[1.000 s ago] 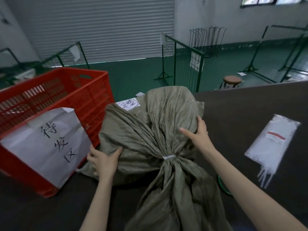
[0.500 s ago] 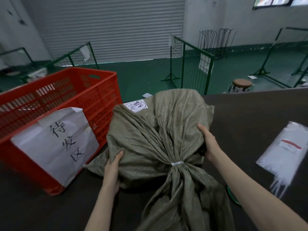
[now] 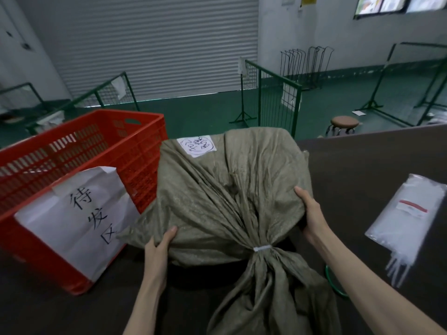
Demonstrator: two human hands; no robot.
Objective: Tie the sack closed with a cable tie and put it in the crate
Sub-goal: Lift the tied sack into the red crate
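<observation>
A full olive woven sack [image 3: 232, 189] sits on the dark table [image 3: 367, 160], its neck cinched by a white cable tie [image 3: 262, 248]. The loose mouth of the sack trails toward me. A white label [image 3: 196, 147] is stuck on its far top. My left hand [image 3: 159, 244] grips the sack's lower left side, fingers under it. My right hand [image 3: 310, 212] grips its lower right side. The sack's near end looks lifted, with a dark gap under it. A red slatted crate [image 3: 79, 151] with a white paper sign [image 3: 79, 216] stands just left of the sack.
A clear plastic bag of white cable ties [image 3: 411, 218] lies on the table at the right. A green ring [image 3: 335, 281] peeks out under my right forearm. Beyond the table are green mesh fences [image 3: 275, 97], a round stool [image 3: 344, 123] and a roller door.
Both hands slid lower and tightened on the sack's sides. The sack's near end has tipped up and it stands taller beside the crate.
</observation>
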